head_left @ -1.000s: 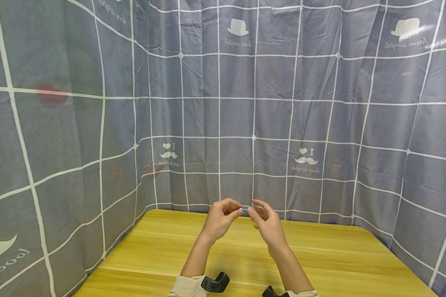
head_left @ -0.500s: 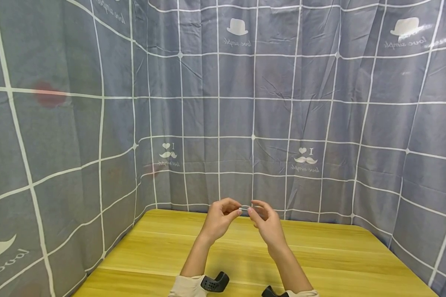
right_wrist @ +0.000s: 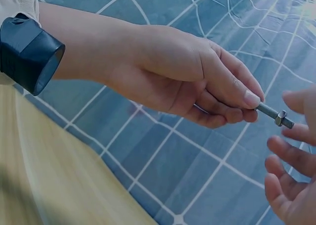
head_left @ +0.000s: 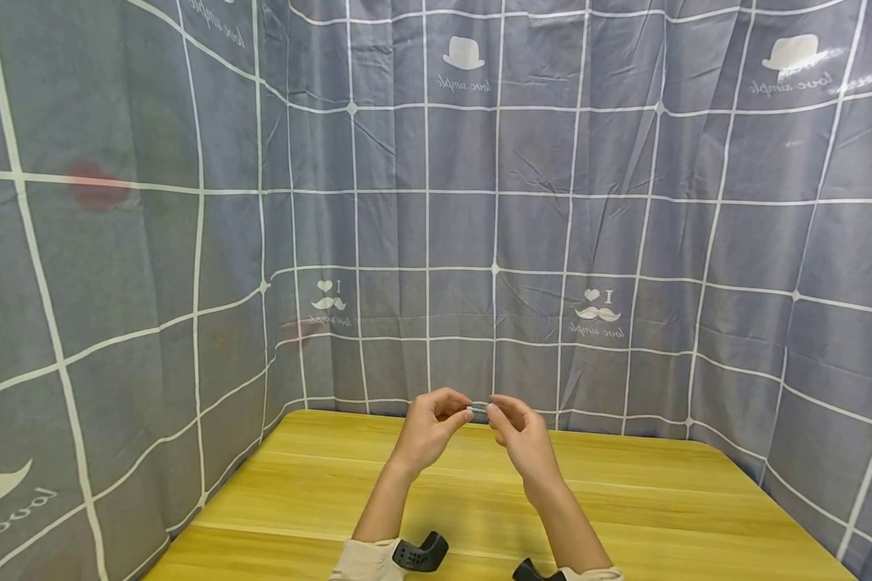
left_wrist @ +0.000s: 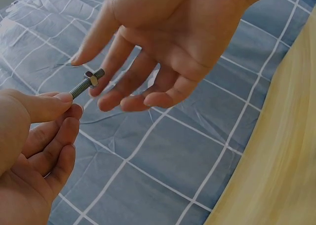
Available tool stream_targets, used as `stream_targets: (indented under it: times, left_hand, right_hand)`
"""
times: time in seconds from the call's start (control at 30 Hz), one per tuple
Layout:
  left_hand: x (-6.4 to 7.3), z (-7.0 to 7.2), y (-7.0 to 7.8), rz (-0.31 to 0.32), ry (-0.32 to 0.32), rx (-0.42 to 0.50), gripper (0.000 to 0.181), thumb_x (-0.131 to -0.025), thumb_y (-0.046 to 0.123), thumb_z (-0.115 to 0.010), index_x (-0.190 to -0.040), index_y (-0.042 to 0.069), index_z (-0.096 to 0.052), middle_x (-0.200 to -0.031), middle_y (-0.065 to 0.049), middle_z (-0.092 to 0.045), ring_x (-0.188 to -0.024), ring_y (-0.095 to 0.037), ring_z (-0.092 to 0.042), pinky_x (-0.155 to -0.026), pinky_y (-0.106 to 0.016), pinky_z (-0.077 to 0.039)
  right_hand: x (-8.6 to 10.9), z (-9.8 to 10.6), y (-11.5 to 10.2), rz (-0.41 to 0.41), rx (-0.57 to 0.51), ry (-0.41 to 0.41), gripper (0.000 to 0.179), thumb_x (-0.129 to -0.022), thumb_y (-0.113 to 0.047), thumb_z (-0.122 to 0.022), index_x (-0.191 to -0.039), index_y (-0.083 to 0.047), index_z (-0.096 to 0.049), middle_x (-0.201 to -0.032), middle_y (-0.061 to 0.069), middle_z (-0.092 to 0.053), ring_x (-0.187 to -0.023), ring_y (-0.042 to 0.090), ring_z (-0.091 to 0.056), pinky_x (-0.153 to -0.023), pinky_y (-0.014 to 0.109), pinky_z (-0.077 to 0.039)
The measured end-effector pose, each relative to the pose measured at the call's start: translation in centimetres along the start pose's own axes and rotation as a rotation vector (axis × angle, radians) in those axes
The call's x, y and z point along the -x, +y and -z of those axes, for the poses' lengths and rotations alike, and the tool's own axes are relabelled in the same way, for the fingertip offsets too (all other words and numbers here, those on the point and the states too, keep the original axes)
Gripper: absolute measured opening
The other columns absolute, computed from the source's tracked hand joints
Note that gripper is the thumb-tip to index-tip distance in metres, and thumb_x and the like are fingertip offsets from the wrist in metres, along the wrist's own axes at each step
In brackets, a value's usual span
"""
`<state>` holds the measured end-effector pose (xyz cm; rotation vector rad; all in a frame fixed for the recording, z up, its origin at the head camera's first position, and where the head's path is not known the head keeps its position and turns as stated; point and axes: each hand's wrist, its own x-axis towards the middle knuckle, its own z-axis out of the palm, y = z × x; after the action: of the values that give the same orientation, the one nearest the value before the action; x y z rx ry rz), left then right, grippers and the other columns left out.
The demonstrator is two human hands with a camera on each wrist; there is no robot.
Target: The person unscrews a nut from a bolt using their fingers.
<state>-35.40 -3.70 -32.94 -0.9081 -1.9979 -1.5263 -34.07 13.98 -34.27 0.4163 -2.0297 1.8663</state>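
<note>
Between thumb and fingers, my left hand (head_left: 423, 432) pinches one end of a silver threaded bolt (left_wrist: 79, 90). A hex nut (left_wrist: 91, 79) sits on the bolt close to its free end, with a bit of thread beyond it. My right hand (head_left: 529, 444) is held opposite, its thumb and bent fingers spread on either side of the nut. In the right wrist view, gaps show between the right thumb and the nut (right_wrist: 281, 118); whether the right index finger touches the bolt tip I cannot tell. The left fingers hide the bolt's other end.
Both hands are raised above a yellow wood-grain table (head_left: 320, 484). Grey curtains (head_left: 465, 242) with white grid lines surround it at the back and sides. A black wrist device (head_left: 421, 553) is worn on the left forearm, and another (head_left: 534, 570) on the right.
My right thumb and index finger have drawn slightly closer together near the nut. The left hand and the bolt stay almost where they were.
</note>
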Motion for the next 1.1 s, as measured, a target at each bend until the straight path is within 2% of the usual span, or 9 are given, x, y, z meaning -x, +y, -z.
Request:
stream_targets:
  times: [0.1, 0.2, 0.37, 0.5, 0.6, 0.77, 0.87, 0.97, 1.1]
  left_hand:
    - [-0.2, 0.0, -1.0, 0.005, -0.008, 0.007, 0.010, -0.097, 0.000, -0.071, -0.105, -0.003, -0.074, -0.095, -0.013, -0.074, -0.084, -0.033, -0.068, -0.073, -0.028, -0.052]
    - [-0.2, 0.1, -1.4, -0.001, -0.016, 0.006, 0.010, -0.097, 0.004, -0.072, -0.106, 0.000, -0.075, -0.095, -0.009, -0.075, -0.084, -0.029, -0.068, -0.074, -0.028, -0.053]
    - [-0.1, 0.2, -1.5, -0.017, -0.024, -0.001, 0.011, -0.098, 0.007, -0.072, -0.106, -0.001, -0.075, -0.094, -0.007, -0.074, -0.083, -0.026, -0.068, -0.074, -0.030, -0.054]
    - [-0.1, 0.2, -1.5, -0.013, -0.027, -0.002, 0.010, -0.098, 0.008, -0.072, -0.105, 0.001, -0.075, -0.094, -0.006, -0.074, -0.084, -0.026, -0.068, -0.075, -0.030, -0.054]
    - [-0.1, 0.2, -1.5, -0.008, -0.025, 0.005, 0.008, -0.098, 0.007, -0.071, -0.104, 0.003, -0.075, -0.095, -0.007, -0.074, -0.084, -0.026, -0.068, -0.075, -0.029, -0.054]
    - [0.0, 0.2, -1.4, 0.012, -0.015, 0.019, 0.008, -0.098, 0.004, -0.071, -0.105, 0.001, -0.074, -0.096, -0.010, -0.074, -0.085, -0.027, -0.068, -0.076, -0.029, -0.053]
    - [0.0, 0.1, -1.0, 0.018, -0.014, 0.012, 0.009, -0.097, 0.000, -0.070, -0.105, -0.003, -0.073, -0.097, -0.013, -0.073, -0.087, -0.034, -0.069, -0.076, -0.029, -0.053]
    - [0.3, 0.1, 0.2, 0.017, -0.017, 0.006, 0.008, -0.096, -0.005, -0.069, -0.104, -0.008, -0.071, -0.096, -0.019, -0.072, -0.087, -0.041, -0.068, -0.075, -0.028, -0.052]
    - [0.6, 0.4, 2.1, -0.003, -0.019, 0.009, 0.007, -0.096, -0.008, -0.067, -0.102, -0.011, -0.069, -0.095, -0.024, -0.071, -0.084, -0.038, -0.067, -0.074, -0.027, -0.052]
  right_hand:
    - [0.0, -0.1, 0.0, -0.004, 0.019, 0.030, 0.033, -0.107, -0.027, -0.062, -0.120, 0.002, -0.070, -0.113, 0.014, -0.068, -0.105, 0.027, -0.060, -0.092, 0.043, -0.050]
    - [-0.1, 0.0, 0.1, 0.019, -0.004, 0.036, 0.023, -0.106, -0.017, -0.063, -0.112, 0.003, -0.071, -0.110, 0.017, -0.068, -0.103, 0.026, -0.059, -0.093, 0.042, -0.048]
    - [0.0, 0.3, 0.1, 0.040, -0.050, 0.010, 0.024, -0.102, -0.009, -0.067, -0.123, 0.001, -0.068, -0.124, 0.015, -0.067, -0.115, 0.031, -0.061, -0.098, 0.045, -0.048]
    - [0.0, 0.2, 0.1, 0.000, -0.010, 0.017, 0.030, -0.104, -0.023, -0.066, -0.123, 0.000, -0.069, -0.114, 0.011, -0.070, -0.108, 0.031, -0.061, -0.090, 0.044, -0.050]
    - [0.0, 0.2, 0.1, -0.007, 0.002, 0.009, 0.026, -0.104, -0.021, -0.066, -0.116, 0.001, -0.071, -0.107, 0.011, -0.071, -0.101, 0.028, -0.060, -0.087, 0.043, -0.048]
    - [0.0, 0.3, 0.1, 0.010, -0.025, -0.024, 0.029, -0.101, -0.012, -0.070, -0.129, -0.004, -0.065, -0.127, 0.014, -0.066, -0.117, 0.030, -0.060, -0.097, 0.049, -0.047]
    - [0.1, 0.2, 0.1, -0.004, -0.019, -0.025, 0.036, -0.102, -0.021, -0.069, -0.133, -0.004, -0.063, -0.128, 0.015, -0.065, -0.115, 0.031, -0.060, -0.096, 0.050, -0.048]
    - [0.1, 0.2, 0.1, -0.011, -0.004, -0.015, 0.033, -0.104, -0.026, -0.066, -0.126, -0.001, -0.068, -0.117, 0.014, -0.069, -0.106, 0.028, -0.060, -0.090, 0.044, -0.049]
    - [0.0, 0.2, 0.1, 0.016, -0.009, -0.017, 0.022, -0.104, -0.014, -0.066, -0.121, -0.001, -0.070, -0.117, 0.014, -0.069, -0.109, 0.028, -0.061, -0.093, 0.044, -0.048]
